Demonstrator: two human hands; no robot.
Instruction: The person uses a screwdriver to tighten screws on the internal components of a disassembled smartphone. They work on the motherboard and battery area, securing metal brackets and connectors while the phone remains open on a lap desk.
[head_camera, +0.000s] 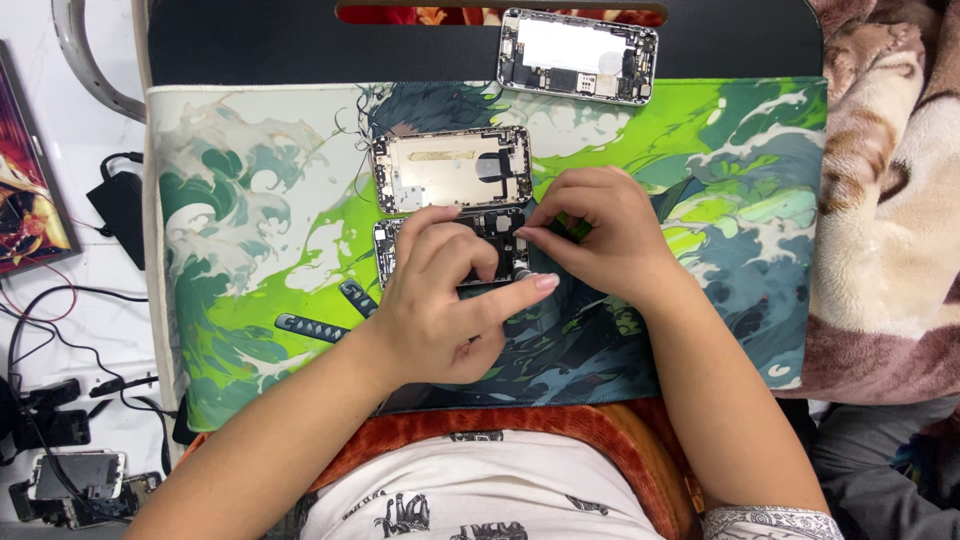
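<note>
**Working inside an opened phone housing on a printed mat**

Holding steady the near one of three stripped phone housings, the left hand (440, 300) is laid over the dark, opened metal phone shell (455, 243), which lies near the middle of the green, white and teal wave-printed mat (250, 200). The left fingers are curled down onto the shell, while the index finger is stretched to the right, past its right end. The right hand (600, 235) is set just beside the shell's right end, its fingers pressed together in a pinch on something thin and dark; what that is cannot be told.

As a judgement, the work appears to be midway: the shell lies open with its inner parts exposed, no screen is seen on it, and both hands are busy at it.

Just beyond it, touching or nearly so, a second silver metal housing (450, 168) is laid open, flat and pale inside, with a round hole. A third silver housing with a bright white inner plate (578, 56) is placed further off, on the black board (250, 40) at the mat's far edge. A dark ridged tool handle (310, 327) is seen on the mat to the left. A brown and cream fleece blanket (880, 200) is bunched at the right; black cables (60, 330) are strewn on the white surface (70, 120) at the left.
</note>
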